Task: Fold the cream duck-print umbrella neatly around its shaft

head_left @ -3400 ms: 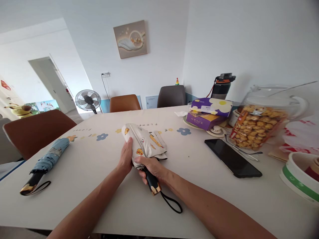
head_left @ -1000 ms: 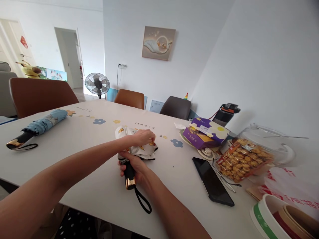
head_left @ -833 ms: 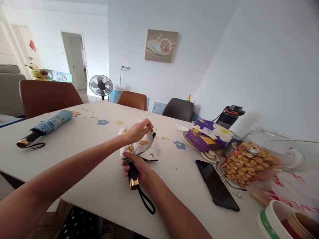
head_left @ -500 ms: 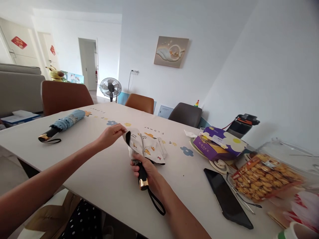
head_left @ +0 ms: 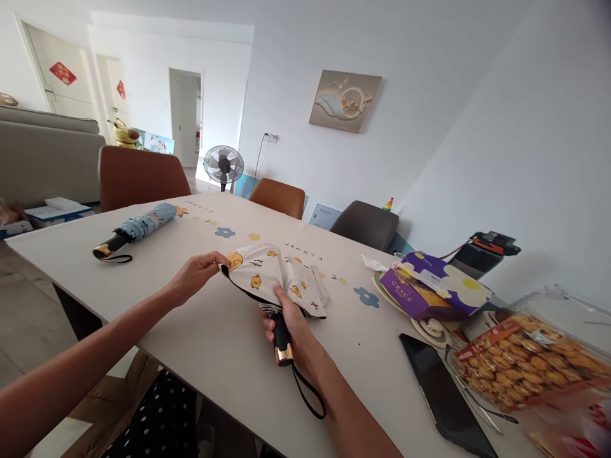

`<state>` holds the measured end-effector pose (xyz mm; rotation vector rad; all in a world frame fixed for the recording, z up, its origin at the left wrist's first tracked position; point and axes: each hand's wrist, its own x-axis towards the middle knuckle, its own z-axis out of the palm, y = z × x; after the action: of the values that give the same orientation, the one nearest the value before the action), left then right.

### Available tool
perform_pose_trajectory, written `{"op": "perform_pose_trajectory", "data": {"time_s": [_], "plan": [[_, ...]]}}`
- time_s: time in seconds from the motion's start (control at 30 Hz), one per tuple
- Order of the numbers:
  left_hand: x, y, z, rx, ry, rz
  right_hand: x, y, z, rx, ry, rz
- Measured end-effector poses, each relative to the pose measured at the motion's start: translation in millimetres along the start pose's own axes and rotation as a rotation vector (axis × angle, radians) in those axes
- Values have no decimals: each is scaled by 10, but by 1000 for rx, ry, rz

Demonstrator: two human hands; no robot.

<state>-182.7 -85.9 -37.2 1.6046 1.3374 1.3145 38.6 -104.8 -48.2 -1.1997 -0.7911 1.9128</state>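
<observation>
A white folding umbrella (head_left: 260, 270) with yellow duck prints and a black lining lies over the table, its fabric loose and partly fanned out. My right hand (head_left: 296, 321) is closed around the top of its black, gold-tipped handle, thumb up on the fabric. From the handle's end hangs a black wrist strap. My left hand (head_left: 203, 272) pinches the outer edge of one fabric panel and holds it stretched out to the left. Farther left, a blue folded umbrella (head_left: 146, 222) with a black and gold handle lies apart from both hands.
On the right of the white table (head_left: 200, 356) are a black phone (head_left: 443, 391), glasses, a purple box (head_left: 420, 286), a black bottle (head_left: 484, 254) and a clear tub of cookies (head_left: 520, 366). Chairs (head_left: 143, 178) stand along the far side, with a fan (head_left: 223, 164) behind.
My left hand has drawn the panel's edge out to the left, so the fabric spreads wider and shows more ducks. My right thumb now lies on the fabric. The view has turned slightly left.
</observation>
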Motion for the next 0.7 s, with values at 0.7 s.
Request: {"op": "perform_pose_trajectory", "data": {"time_s": [0.7], "plan": [[132, 265, 1068, 92, 91, -36, -80, 56, 50, -402, 122, -133]]}}
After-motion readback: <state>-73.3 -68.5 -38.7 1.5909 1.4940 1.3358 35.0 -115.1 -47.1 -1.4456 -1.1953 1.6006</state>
